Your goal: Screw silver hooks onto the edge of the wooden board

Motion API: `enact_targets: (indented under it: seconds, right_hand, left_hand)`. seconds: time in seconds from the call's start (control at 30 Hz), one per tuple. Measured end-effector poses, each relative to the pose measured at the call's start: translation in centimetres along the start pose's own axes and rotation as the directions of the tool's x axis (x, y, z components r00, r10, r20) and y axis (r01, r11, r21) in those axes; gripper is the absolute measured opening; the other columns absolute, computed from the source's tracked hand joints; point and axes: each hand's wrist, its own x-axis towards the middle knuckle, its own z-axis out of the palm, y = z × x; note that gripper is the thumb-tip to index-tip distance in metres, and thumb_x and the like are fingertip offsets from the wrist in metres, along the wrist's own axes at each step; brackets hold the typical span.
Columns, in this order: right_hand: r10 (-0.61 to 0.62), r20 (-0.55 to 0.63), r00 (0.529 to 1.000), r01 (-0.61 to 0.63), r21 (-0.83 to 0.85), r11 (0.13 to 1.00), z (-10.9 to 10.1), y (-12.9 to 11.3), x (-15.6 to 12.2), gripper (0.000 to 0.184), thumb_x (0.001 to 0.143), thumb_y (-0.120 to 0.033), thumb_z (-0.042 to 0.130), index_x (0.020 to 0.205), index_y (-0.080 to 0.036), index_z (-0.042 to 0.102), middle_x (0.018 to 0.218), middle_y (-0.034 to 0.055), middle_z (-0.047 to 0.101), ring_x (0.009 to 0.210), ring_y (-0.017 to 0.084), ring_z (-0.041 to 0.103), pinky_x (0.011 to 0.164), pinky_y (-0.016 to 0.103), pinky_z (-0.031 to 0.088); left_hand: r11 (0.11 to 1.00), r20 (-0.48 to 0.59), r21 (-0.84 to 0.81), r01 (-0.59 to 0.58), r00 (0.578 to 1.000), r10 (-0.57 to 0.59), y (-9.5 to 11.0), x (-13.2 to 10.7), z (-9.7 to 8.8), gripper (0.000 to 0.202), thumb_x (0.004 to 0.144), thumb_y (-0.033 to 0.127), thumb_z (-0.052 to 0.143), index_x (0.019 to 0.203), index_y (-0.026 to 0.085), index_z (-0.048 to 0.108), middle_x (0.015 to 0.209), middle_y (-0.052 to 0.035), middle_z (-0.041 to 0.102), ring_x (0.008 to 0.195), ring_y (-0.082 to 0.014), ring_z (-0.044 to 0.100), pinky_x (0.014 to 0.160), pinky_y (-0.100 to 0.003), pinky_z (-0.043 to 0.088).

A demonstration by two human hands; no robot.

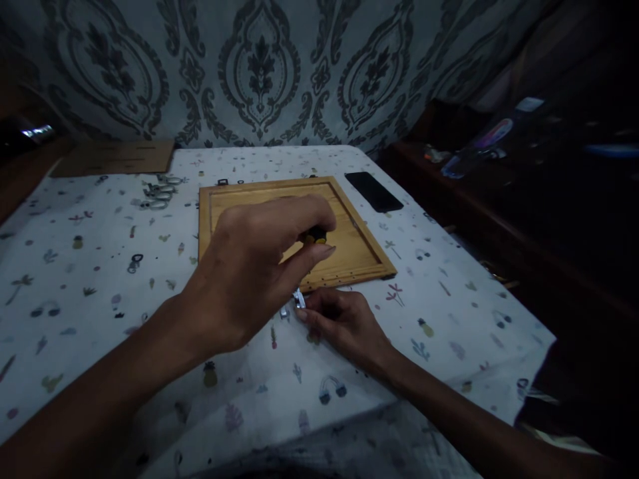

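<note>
My left hand [259, 266] hovers over the near edge of a wooden tray [349, 249], its fingers pinched on a small dark tool with a yellow band [315, 235]. Below it, my right hand [344, 326] rests on the patterned cloth [100, 279] just in front of the tray. Its fingertips press a small shiny metal piece [298, 299] against the cloth. The lower part of the tool is hidden by my left fingers.
A black phone [373, 191] lies right of the tray. Several metal clips [158, 191] sit at the back left, near a brown cardboard sheet [114, 158]. A dark shelf with bottles [479, 150] runs along the right. The table's edge drops off at the right.
</note>
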Motion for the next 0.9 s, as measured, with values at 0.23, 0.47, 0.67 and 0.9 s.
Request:
enact_targets:
  seconds: [0.23,0.47,0.67,0.9]
  right_hand:
    - [0.009,-0.006,1.000,-0.009,-0.009,1.000,-0.01,0.01,-0.02,0.037,0.071,-0.050,0.075,0.065,-0.017,0.060,0.052,-0.0029,0.056,0.044,0.009,0.053,0.045,0.021,0.046]
    - [-0.008,0.008,1.000,0.008,-0.013,1.000,-0.10,0.02,-0.03,0.036,0.072,-0.048,0.075,0.066,-0.016,0.060,0.052,-0.0030,0.057,0.044,0.008,0.054,0.046,0.021,0.045]
    - [-0.020,0.002,1.000,0.020,-0.027,0.999,-0.13,0.21,-0.01,0.035,0.074,-0.048,0.073,0.065,-0.017,0.059,0.052,-0.0030,0.057,0.045,0.009,0.054,0.046,0.021,0.045]
    - [-0.008,0.000,1.000,0.008,-0.017,1.000,-0.08,-0.23,-0.03,0.036,0.072,-0.048,0.075,0.065,-0.016,0.059,0.053,-0.0032,0.057,0.045,0.008,0.054,0.046,0.021,0.044]
  left_hand:
    - [1.000,0.016,0.014,0.000,1.000,0.000,0.00,-0.01,0.07,0.011,0.081,0.013,0.069,0.088,0.018,0.063,0.083,0.0012,0.072,0.077,-0.0156,0.070,0.063,-0.026,0.054]
    - [0.993,0.017,0.109,-0.033,0.999,0.031,0.06,-0.06,0.01,0.005,0.083,0.016,0.067,0.085,0.019,0.065,0.084,-0.0008,0.069,0.079,-0.0181,0.068,0.063,-0.027,0.052]
    - [0.996,0.046,0.080,-0.030,0.999,0.026,0.23,-0.06,-0.34,0.010,0.084,0.010,0.064,0.085,0.019,0.065,0.083,0.0008,0.068,0.084,-0.0189,0.068,0.068,-0.028,0.055]
    - [0.999,0.059,0.045,-0.024,0.998,0.021,0.19,-0.02,-0.28,0.010,0.084,0.011,0.063,0.088,0.020,0.065,0.085,0.0011,0.069,0.085,-0.0185,0.069,0.068,-0.028,0.056]
